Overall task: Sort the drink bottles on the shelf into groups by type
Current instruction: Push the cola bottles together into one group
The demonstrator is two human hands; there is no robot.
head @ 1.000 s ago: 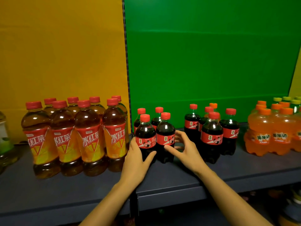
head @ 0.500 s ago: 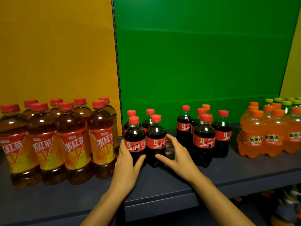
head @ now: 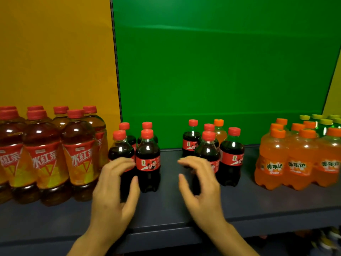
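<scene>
Head view: a dark grey shelf (head: 166, 209) runs across the frame, backed by a yellow panel (head: 55, 52) on the left and a green panel (head: 221, 71) on the right. Tall iced tea bottles (head: 48, 159) with red caps stand packed together at the left. Just beside them stands a left cola group (head: 147, 159) of four small red-capped bottles, two in front and two behind. A strip of bare shelf lies between it and a right cola group (head: 230, 157), also of four bottles, with a lone orange-capped bottle (head: 219, 133) standing at its back. Well apart to the right is a cluster of orange soda bottles (head: 297, 163), and behind it are green bottles (head: 324, 126) with yellow-green caps.

Both hands reach in from below, well apart from each other and blurred. The left hand (head: 114, 191) is curved in front of the front-left cola bottle (head: 120, 150), with its fingers across the label and its thumb low at the bottle's right side. The blur hides whether it closes on the bottle or only lies against it. The right hand (head: 201, 187) is loosely curved with its palm facing left, in front of the nearest bottle of the right cola group. Its fingers and thumb point towards the gap and hold nothing. All the bottles stand upright on the shelf.
</scene>
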